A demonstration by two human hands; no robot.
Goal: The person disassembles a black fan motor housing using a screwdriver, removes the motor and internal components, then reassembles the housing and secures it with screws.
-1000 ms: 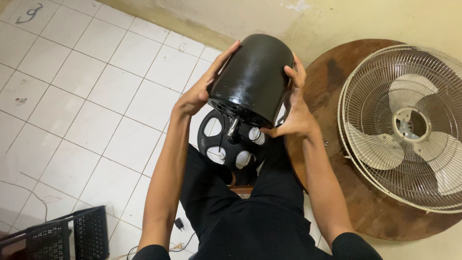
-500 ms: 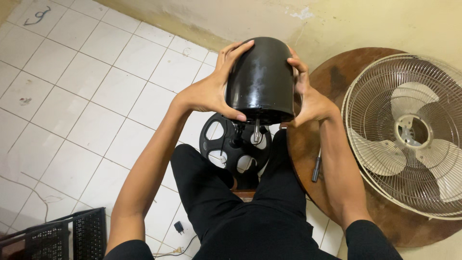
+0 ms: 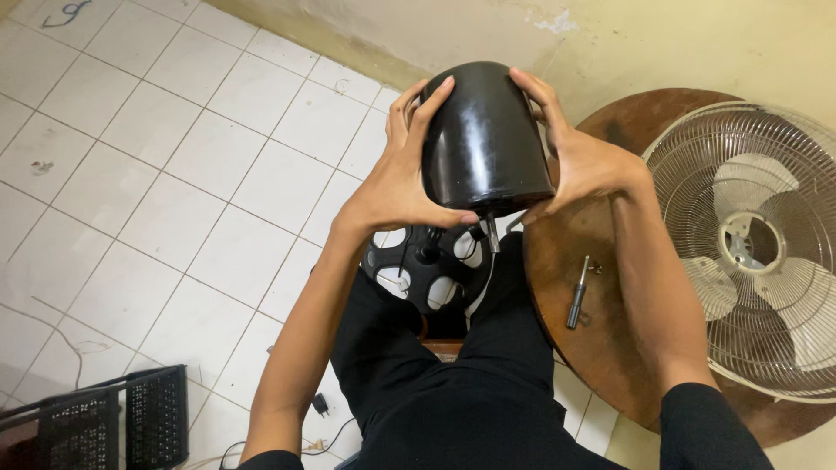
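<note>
Lifted higher now, the black motor cover point(image 3: 483, 139) sits clamped between left hand point(image 3: 396, 187) and right hand point(image 3: 579, 161), each grip wrapped tight, black spoked housing point(image 3: 431, 270) just below.

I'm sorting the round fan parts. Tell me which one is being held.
The black dome-shaped cover, gripped between both hands; the spoked black disc sits below it and the wire fan guard lies on the wooden table.

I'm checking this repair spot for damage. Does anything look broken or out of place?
The wall has a patch of chipped paint. The fan guard with blades lies flat on the round wooden table.
</note>
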